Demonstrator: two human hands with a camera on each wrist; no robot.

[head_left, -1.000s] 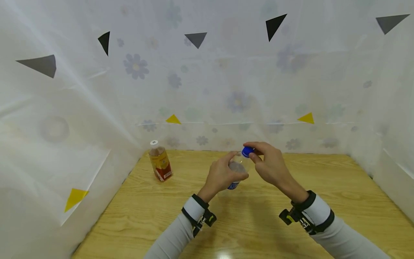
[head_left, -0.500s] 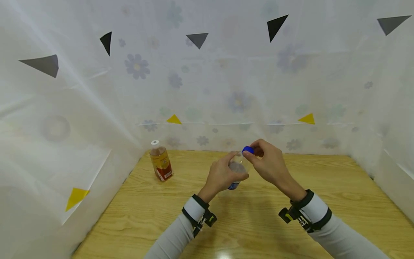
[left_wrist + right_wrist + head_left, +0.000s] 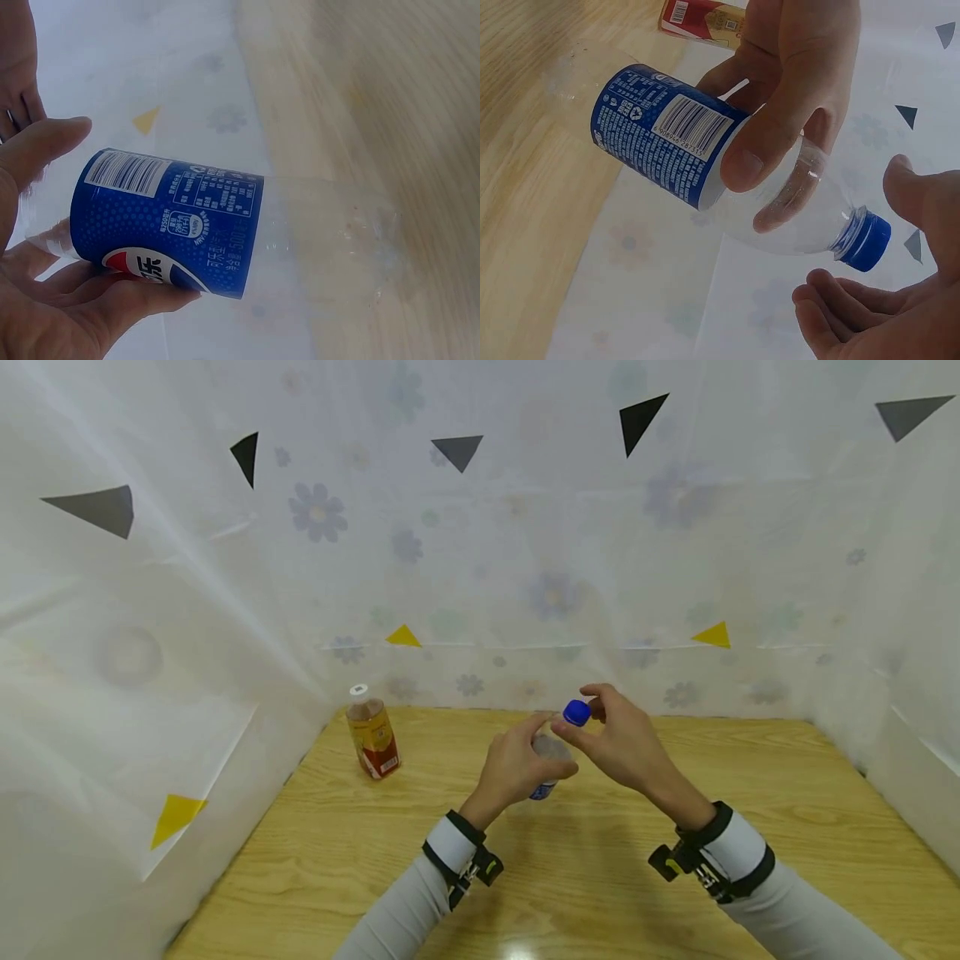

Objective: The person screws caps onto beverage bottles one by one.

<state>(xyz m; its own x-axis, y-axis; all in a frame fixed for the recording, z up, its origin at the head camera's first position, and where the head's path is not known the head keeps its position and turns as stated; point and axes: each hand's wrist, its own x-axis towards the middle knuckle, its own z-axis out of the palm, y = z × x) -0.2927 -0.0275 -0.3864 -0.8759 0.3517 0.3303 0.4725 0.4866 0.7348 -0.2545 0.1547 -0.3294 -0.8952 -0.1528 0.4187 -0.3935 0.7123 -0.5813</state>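
A clear plastic soda bottle (image 3: pixel 551 748) with a blue label (image 3: pixel 169 217) is held tilted over the table, its neck up. My left hand (image 3: pixel 517 766) grips it around the upper body, thumb and fingers on opposite sides. The blue screw cap (image 3: pixel 866 241) sits on the bottle's neck. Around that cap my right hand (image 3: pixel 626 745) stands with thumb and fingers spread; in the right wrist view a gap shows between the cap and the thumb (image 3: pixel 905 191), and the fingertips lie just below it. No liquid shows in the bottle.
A bottle of brown drink (image 3: pixel 373 739) with a white cap and yellow-red label stands at the table's back left. The wooden table (image 3: pixel 337 860) is bordered by white sheeting (image 3: pixel 480 552) at the back and both sides.
The right thumb and fingers, earlier pinching the blue cap, have turned about it and spread away from it. The left hand and the soda bottle stay nearly where they were.
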